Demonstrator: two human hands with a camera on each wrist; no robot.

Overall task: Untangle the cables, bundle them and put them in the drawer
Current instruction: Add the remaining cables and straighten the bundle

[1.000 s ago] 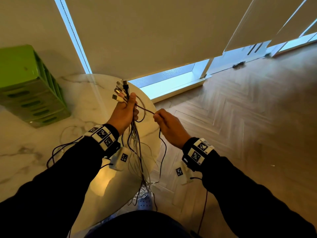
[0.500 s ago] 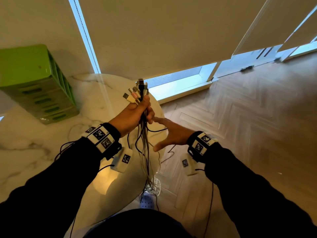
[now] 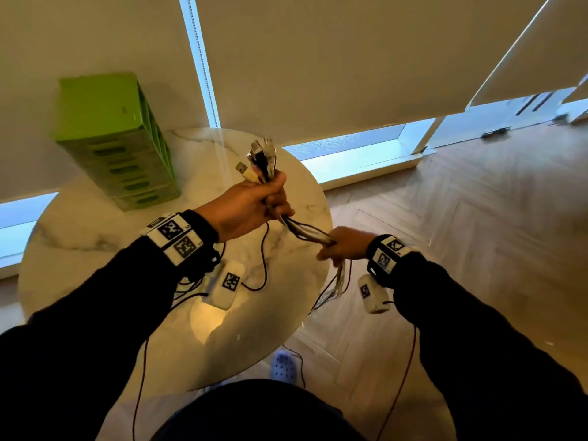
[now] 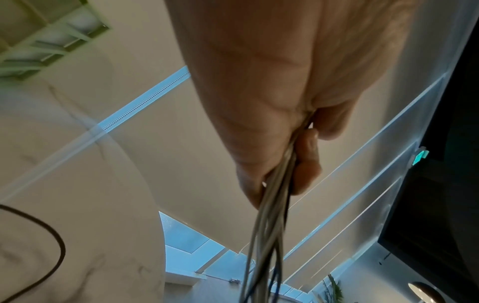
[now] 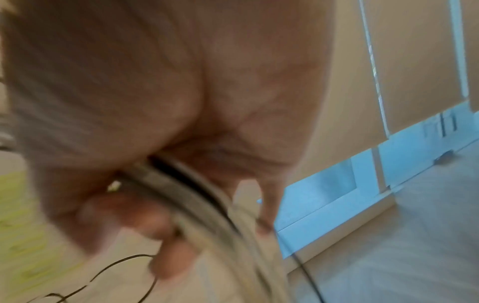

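Observation:
My left hand (image 3: 254, 202) grips a bunch of black, white and grey cables (image 3: 305, 232) near their plug ends, which stick up above the fist over the round marble table (image 3: 95, 224). In the left wrist view the cables (image 4: 272, 225) run down out of the left hand (image 4: 279, 155). My right hand (image 3: 342, 248) grips the same bunch lower down, past the table's right edge; the loose ends hang below it. The right wrist view is blurred and shows the right hand (image 5: 160, 194) with fingers curled round the cables (image 5: 207, 205). A green drawer unit (image 3: 117, 141) stands on the table's far left.
Thin black sensor leads (image 3: 264, 265) lie across the table near my wrists. Herringbone wood floor (image 3: 461, 233) lies to the right, with roller blinds (image 3: 318, 58) and low windows beyond. A white clog (image 3: 284, 368) shows below the table edge.
My right hand went from pinching one black cable, to open beside the bunch, to gripping the whole bunch below the left hand. The camera shifted, bringing the drawer unit more into view.

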